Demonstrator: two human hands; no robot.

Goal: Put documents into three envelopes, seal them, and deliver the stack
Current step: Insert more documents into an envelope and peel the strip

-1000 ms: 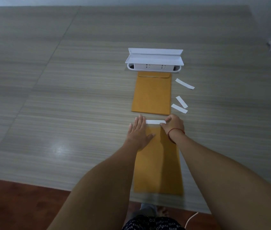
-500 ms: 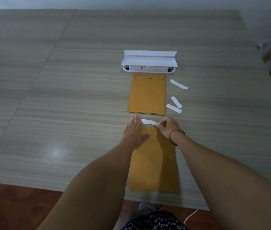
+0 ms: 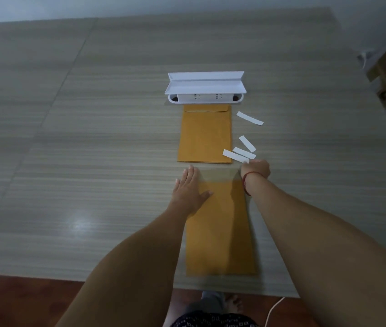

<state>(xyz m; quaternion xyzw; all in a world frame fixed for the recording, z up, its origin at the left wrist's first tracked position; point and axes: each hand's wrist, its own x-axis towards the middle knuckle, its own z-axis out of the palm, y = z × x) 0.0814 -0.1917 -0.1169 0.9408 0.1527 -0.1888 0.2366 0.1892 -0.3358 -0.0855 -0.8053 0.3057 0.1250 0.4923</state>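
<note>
Under my flat, open left hand (image 3: 190,188) the near envelope (image 3: 220,232) lies lengthwise away from me on the table (image 3: 92,185); at its far right corner my right hand (image 3: 256,168) pinches a white strip (image 3: 234,156)

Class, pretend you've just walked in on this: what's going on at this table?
A person is working on brown envelopes at a wooden table. The left hand lies flat on the near envelope, holding it down. The right hand pinches a white paper strip next to three loose strips. Farther off lies another envelope, flap folded down, before a white plastic box. The near envelope's top end is blurred, so whether it is sealed cannot be told.
</note>
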